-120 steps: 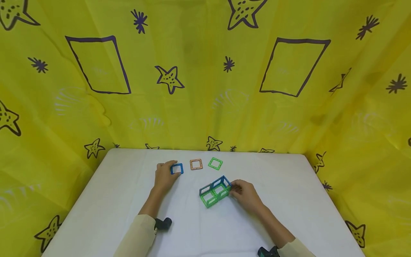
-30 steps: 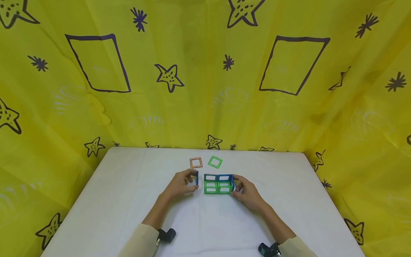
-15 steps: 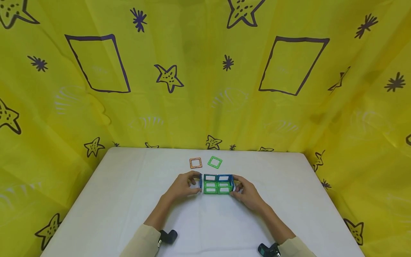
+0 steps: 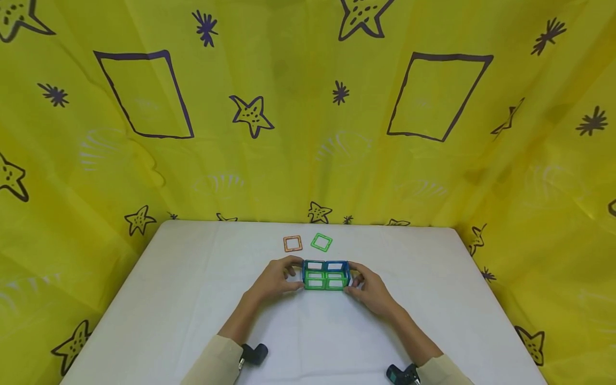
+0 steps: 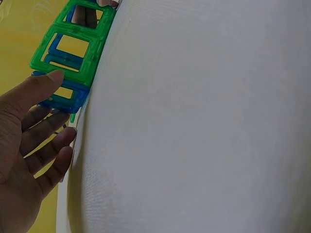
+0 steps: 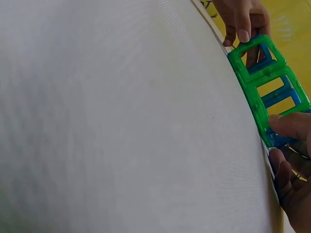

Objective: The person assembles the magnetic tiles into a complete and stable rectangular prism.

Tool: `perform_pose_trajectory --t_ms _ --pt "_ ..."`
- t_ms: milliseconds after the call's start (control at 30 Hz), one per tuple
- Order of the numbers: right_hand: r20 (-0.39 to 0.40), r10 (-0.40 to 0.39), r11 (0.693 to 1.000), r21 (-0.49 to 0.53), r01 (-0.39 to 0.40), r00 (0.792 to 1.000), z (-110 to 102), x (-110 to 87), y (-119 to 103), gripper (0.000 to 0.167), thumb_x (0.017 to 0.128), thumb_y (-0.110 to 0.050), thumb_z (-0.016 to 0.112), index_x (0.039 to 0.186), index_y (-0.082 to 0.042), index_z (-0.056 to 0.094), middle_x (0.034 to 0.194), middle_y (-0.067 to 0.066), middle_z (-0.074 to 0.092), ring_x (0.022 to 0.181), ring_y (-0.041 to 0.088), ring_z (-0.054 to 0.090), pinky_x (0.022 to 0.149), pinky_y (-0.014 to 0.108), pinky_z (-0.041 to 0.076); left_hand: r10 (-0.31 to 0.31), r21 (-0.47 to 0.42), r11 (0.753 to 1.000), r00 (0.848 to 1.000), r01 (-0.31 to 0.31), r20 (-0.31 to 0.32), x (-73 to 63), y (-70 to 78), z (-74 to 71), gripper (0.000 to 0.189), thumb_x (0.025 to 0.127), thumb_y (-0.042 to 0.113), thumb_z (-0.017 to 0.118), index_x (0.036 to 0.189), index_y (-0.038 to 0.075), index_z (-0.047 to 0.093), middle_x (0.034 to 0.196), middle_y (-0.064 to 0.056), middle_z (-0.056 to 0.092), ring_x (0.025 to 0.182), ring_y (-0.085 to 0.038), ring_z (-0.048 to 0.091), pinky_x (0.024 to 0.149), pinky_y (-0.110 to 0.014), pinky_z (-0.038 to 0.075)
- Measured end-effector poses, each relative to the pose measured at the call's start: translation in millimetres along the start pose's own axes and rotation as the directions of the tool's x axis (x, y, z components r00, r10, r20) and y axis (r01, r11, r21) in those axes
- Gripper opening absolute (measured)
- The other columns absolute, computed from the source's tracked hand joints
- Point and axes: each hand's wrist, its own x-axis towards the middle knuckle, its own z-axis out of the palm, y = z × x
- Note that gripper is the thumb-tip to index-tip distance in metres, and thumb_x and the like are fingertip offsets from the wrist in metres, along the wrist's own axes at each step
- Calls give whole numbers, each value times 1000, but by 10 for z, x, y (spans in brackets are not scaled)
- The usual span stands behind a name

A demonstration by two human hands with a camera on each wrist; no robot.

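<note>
A box of see-through magnetic tiles (image 4: 326,284) stands on the white table, green at the front and blue along the back and ends. My left hand (image 4: 275,278) pinches the blue square magnetic tile (image 5: 80,99) that stands upright against the box's left end, thumb at the front corner and fingers behind. From the other side, my right hand (image 4: 372,291) holds the box's right end, its thumb pressing the green front tile (image 6: 265,114) in the right wrist view. The top of the box looks uncovered.
Behind the box, an orange square tile (image 4: 292,244) and a green square tile (image 4: 321,242) lie flat on the table (image 4: 202,278). A yellow patterned curtain (image 4: 298,176) surrounds the table at the back and sides.
The left hand picked up the blue tile from the back left, turned it upright and brought it rightward to the box's left end. The box was turned to face front, the right hand still on it.
</note>
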Motion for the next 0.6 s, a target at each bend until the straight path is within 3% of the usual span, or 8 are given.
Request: perform_pose_trajectory --t_ms 267,600 --pt "-6 -8 1000 2 8 1000 5 -2 11 66 90 -2 81 150 -2 53 91 2 59 76 18 51 64 26 42 0 10 1000 1000 0 -10 24 8 36 67 80 27 95 137 7 66 114 0 70 95 -18 61 84 -37 53" --pt "-4 -8 1000 -17 8 1000 0 -22 7 66 90 -5 81 150 -2 53 91 2 60 73 15 51 63 26 43 5 13 1000 1000 -4 -29 28 19 75 64 80 24 94 135 7 68 108 2 70 90 -15 59 78 -32 51"
